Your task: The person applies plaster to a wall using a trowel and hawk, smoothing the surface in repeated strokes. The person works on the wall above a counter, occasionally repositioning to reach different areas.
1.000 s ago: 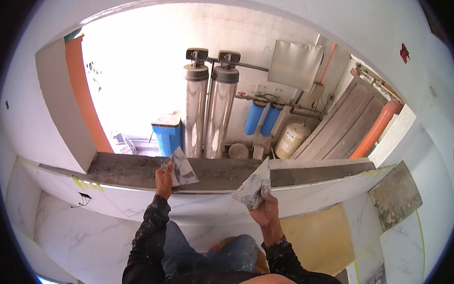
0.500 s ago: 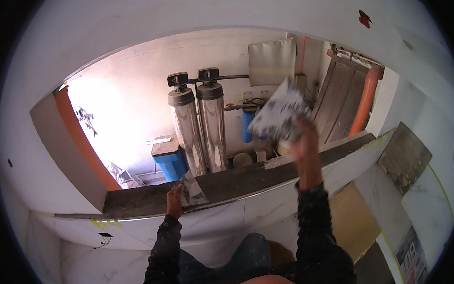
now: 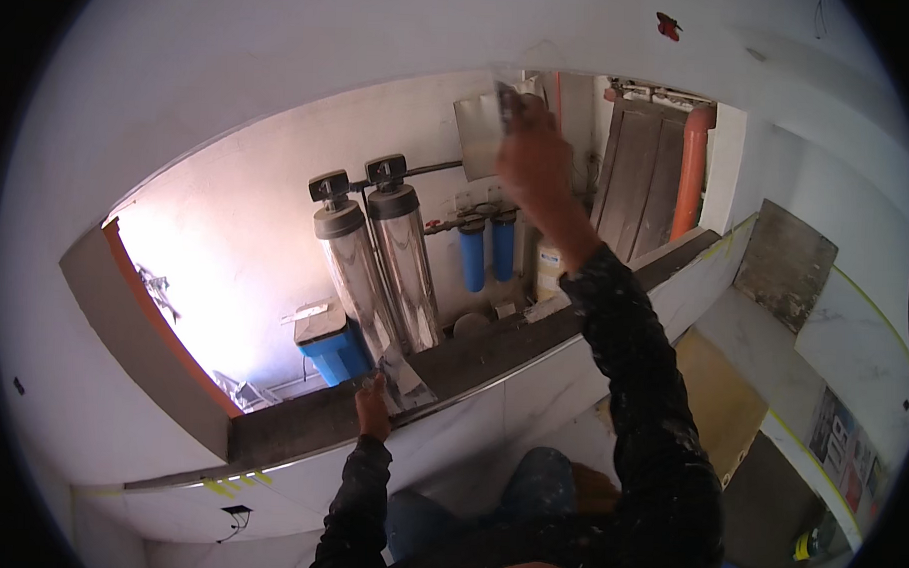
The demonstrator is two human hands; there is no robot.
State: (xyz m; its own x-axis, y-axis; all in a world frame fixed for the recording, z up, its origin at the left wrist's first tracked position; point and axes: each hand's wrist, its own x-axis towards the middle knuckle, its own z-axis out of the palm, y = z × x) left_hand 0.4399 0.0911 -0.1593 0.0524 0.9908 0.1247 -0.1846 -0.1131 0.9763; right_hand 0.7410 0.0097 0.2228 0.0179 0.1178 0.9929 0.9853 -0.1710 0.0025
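My right hand (image 3: pixel 534 157) is raised and closed around a putty knife (image 3: pixel 504 103), whose wide blade is seen nearly edge-on. The blade is up at the top edge of the wall opening; I cannot tell whether it touches. A faint smudge (image 3: pixel 543 55) shows on the white wall just above. Lower and to the left, my left hand (image 3: pixel 372 406) grips a second flat, smeared metal blade (image 3: pixel 406 379), held tilted over the dark ledge (image 3: pixel 472 363). Its handle is hidden by my fingers.
Beyond the opening stand two shiny cylindrical tanks (image 3: pixel 405 267), blue filter housings (image 3: pixel 472 257) and a blue bin (image 3: pixel 337 355). An orange pipe (image 3: pixel 692 172) runs up beside a dark door (image 3: pixel 638 180). Marbled panels (image 3: pixel 561 388) face the wall below the ledge. A stained board (image 3: pixel 788 264) leans at right.
My right hand has moved up and left with the putty knife, its blade turning from broadside to nearly edge-on. My left hand stays by the ledge with its blade. The view has shifted.
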